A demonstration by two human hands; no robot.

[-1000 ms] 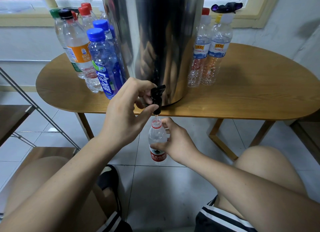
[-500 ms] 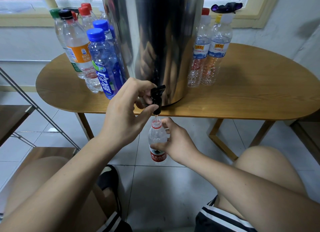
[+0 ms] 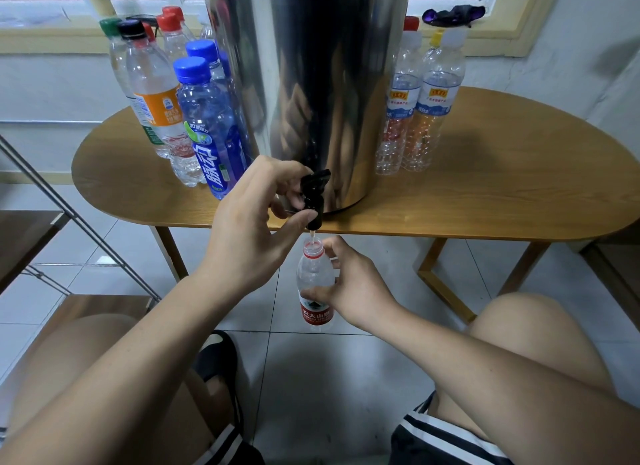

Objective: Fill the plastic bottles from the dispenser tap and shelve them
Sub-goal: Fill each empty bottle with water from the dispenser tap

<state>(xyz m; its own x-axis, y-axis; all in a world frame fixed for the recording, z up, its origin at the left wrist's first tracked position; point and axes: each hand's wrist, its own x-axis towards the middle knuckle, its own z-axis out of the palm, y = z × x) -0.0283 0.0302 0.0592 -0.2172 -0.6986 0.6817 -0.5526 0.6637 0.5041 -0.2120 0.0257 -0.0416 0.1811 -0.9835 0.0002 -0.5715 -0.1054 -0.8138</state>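
**Bottle**: uncapped and upright, held in the air below the table edge. Its mouth sits directly under the tap spout, near it but apart. A thin stream runs from the spout into the mouth. Fill level: cannot tell through the clear wall, and the red label hides the lower part.

**Right hand**: grasps the bottle at its shoulder. The thumb lies across the front above the label, and the fingers curl round the back toward the neck.

**Left hand**: fingers wrapped over the top of the black tap, thumb tip pressed beside the spout from below. The tap appears held open.

**Dispenser**: steel drum on the table, with the tap overhanging the near edge.
- Capped bottles are clustered just left of it.
- Two bottles stand just right of it, side by side. They look empty, not certain.
- A rack with wooden shelves stands at far left, well apart from the tap.

**Step in hand (judgement):** filling one bottle, mid-pour. This one is not yet capped or shelved.

**Next move (judgement):**
- Watch the level rise toward the neck and let go of the tap before it overflows.
- Hold the bottle in place until the drip stops.
- The mouth is narrow, so a small sideways drift of the right hand would spill onto the floor.
- A cap is needed next, and none is in view near the hands.
- Once capped, carry the bottle left to the rack.
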